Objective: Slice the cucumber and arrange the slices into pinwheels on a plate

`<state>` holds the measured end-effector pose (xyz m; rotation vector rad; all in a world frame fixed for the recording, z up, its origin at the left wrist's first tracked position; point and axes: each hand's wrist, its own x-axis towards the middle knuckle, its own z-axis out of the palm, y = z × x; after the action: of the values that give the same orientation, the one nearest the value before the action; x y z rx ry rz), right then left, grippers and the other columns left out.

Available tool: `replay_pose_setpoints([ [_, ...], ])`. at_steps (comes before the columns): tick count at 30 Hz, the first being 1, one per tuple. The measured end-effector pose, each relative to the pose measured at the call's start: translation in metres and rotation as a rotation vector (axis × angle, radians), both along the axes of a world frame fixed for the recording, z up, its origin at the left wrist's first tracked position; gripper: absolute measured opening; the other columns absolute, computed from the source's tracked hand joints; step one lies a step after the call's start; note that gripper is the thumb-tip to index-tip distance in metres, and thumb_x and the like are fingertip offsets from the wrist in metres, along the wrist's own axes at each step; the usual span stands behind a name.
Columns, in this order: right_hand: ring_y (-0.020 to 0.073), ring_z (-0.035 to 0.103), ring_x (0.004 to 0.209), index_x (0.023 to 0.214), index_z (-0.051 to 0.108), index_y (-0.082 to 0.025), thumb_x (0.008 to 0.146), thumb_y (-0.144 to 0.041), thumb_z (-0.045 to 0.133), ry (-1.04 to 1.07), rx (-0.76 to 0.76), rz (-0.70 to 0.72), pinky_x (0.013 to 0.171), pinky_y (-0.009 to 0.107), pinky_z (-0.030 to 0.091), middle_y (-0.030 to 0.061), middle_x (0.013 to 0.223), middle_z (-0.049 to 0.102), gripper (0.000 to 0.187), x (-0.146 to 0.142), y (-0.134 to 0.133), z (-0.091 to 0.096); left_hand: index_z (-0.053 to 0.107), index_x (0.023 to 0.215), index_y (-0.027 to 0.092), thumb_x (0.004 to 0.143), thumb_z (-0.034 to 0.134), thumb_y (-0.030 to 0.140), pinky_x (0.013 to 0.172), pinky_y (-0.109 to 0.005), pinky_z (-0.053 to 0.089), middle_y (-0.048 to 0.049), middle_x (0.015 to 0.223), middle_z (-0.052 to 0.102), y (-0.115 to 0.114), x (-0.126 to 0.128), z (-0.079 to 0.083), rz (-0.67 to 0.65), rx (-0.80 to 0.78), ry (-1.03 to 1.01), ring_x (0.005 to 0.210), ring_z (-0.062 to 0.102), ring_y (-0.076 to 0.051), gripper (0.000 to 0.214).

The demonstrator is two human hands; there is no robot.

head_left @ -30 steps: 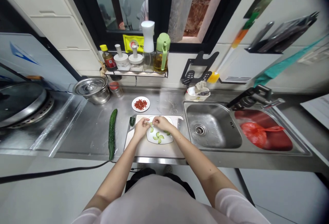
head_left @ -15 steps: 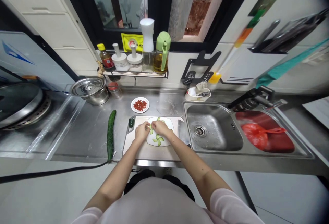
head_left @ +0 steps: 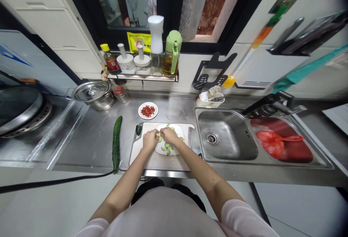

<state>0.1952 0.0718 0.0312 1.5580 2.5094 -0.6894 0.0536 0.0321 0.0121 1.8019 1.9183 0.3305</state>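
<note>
A white plate (head_left: 174, 151) rests on a pale cutting board (head_left: 160, 162) beside the sink. Several green cucumber slices (head_left: 167, 147) lie on the plate in a ring. My left hand (head_left: 150, 140) and my right hand (head_left: 169, 135) meet over the plate's left side, fingertips pinched together on a cucumber slice (head_left: 159, 134). A dark cucumber end piece (head_left: 139, 129) sits at the board's far left corner. A whole cucumber (head_left: 116, 142) lies on the steel counter to the left.
A small dish of red chilli bits (head_left: 148, 110) sits behind the board. A lidded steel pot (head_left: 94, 94) and a stove (head_left: 19, 108) lie left. The sink (head_left: 225, 139) is right, with a red basin (head_left: 282, 144). A bottle shelf (head_left: 144, 63) hangs behind.
Both hands have drawn slightly nearer over the plate's left side, still pinched together. More slices show at the plate's far edge. The view shifted a little.
</note>
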Motion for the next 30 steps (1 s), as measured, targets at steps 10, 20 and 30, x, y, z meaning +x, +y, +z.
replay_pose_setpoints([
  [10, 0.0220, 0.055, 0.102, 0.102, 0.065, -0.017, 0.091, -0.021, 0.045, -0.030, 0.072, 0.047, 0.080, 0.028, 0.037, 0.0109, 0.105, 0.066, 0.022, 0.001, 0.000, -0.005, 0.066, 0.100, 0.022, 0.081, 0.055, 0.022, 0.085, -0.033, 0.038, -0.0073, 0.100, 0.062, 0.001, -0.001, -0.003, -0.017, 0.024, 0.087, 0.099, 0.055, -0.023, 0.022],
  [20, 0.0217, 0.053, 0.105, 0.103, 0.063, -0.017, 0.096, -0.025, 0.042, -0.022, 0.090, -0.104, 0.082, 0.028, 0.038, 0.0122, 0.112, 0.063, 0.023, 0.012, -0.003, 0.000, 0.067, 0.097, 0.022, 0.081, 0.055, 0.023, 0.088, -0.033, 0.040, -0.0070, 0.099, 0.060, -0.004, -0.008, 0.001, 0.062, 0.071, -0.011, 0.098, 0.055, -0.022, 0.019],
  [30, 0.0234, 0.053, 0.108, 0.108, 0.062, -0.016, 0.094, -0.024, 0.043, -0.065, 0.054, -0.166, 0.080, 0.029, 0.040, 0.0133, 0.109, 0.065, 0.024, 0.009, -0.011, -0.006, 0.067, 0.094, 0.023, 0.080, 0.059, 0.027, 0.086, -0.033, 0.040, -0.0066, 0.099, 0.060, -0.004, -0.013, -0.001, 0.034, 0.063, 0.014, 0.096, 0.055, -0.023, 0.016],
])
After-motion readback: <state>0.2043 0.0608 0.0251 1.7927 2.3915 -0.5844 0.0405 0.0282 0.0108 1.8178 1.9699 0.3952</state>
